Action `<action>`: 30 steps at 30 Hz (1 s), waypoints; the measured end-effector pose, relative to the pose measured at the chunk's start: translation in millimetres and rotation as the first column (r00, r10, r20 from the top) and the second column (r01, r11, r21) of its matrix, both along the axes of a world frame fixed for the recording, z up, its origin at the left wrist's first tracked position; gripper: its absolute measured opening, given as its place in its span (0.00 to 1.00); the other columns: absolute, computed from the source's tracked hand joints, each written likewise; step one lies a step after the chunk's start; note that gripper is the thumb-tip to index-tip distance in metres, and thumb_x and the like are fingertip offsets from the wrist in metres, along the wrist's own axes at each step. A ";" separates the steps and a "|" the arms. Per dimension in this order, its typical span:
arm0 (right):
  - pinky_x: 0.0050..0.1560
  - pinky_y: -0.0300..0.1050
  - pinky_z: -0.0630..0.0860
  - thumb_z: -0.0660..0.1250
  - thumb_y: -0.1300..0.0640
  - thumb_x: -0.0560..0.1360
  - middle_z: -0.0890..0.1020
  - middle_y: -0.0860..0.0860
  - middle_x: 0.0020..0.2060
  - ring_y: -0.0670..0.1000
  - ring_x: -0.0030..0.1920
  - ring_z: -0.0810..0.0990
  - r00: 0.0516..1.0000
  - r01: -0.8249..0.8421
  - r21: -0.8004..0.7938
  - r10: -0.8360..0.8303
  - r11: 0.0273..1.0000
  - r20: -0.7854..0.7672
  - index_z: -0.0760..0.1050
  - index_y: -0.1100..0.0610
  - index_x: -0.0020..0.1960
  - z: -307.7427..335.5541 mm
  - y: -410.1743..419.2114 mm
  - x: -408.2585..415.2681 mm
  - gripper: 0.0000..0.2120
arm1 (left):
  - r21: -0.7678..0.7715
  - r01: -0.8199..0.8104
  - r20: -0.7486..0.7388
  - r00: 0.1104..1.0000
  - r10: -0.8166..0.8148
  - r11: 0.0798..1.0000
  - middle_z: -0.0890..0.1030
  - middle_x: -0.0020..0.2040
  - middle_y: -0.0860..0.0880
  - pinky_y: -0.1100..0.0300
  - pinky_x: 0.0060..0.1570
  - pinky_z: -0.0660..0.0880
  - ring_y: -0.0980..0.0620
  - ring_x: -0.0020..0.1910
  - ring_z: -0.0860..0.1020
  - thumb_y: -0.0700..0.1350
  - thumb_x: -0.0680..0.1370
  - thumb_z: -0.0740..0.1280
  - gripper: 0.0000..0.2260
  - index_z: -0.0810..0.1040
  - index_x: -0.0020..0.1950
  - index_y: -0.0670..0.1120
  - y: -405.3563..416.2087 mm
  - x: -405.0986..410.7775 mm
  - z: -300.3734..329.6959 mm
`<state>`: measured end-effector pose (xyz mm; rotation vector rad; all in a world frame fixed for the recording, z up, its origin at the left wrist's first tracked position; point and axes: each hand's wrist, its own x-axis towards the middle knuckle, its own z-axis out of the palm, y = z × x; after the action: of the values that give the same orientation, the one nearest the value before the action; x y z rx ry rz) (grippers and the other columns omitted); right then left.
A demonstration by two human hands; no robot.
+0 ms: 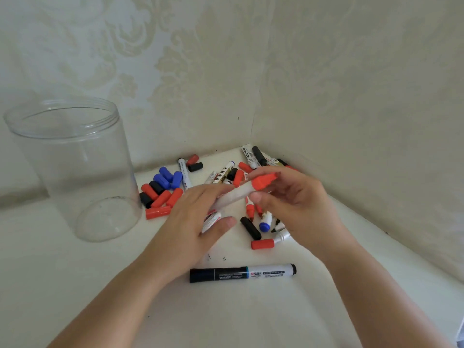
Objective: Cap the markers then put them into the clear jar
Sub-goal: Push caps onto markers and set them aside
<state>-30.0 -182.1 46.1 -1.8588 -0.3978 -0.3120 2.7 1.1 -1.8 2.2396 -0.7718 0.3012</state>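
Above the pile, blurred white marker (236, 195), red cap (263, 182)

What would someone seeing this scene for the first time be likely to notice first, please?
Probably the two hands at centre: the left hand holds a white marker while the right hand grips its red cap. Behind them, loose caps and uncapped markers lie scattered toward the wall corner. At far left stands the big clear jar, holding no markers, and a capped black marker lies alone in front.

White table (75, 285) bears clear jar (75, 167), scattered markers (242, 272), loose caps (160, 194).
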 end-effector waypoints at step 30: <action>0.51 0.38 0.74 0.64 0.64 0.75 0.83 0.46 0.42 0.44 0.45 0.80 0.948 0.147 0.063 -0.123 0.987 -0.292 0.78 0.48 0.56 -26.5 -36.5 2.0 0.15 | 0.011 -0.167 0.010 0.986 0.167 0.986 0.73 0.46 0.65 0.80 0.45 0.63 0.68 0.50 0.70 0.48 0.74 0.64 0.07 0.71 0.50 0.59 8.0 9.4 -1.5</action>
<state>-28.0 -218.6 19.6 -1.8188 -0.0562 -0.1436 12.0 9.1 -3.4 2.3200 -0.5921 0.3885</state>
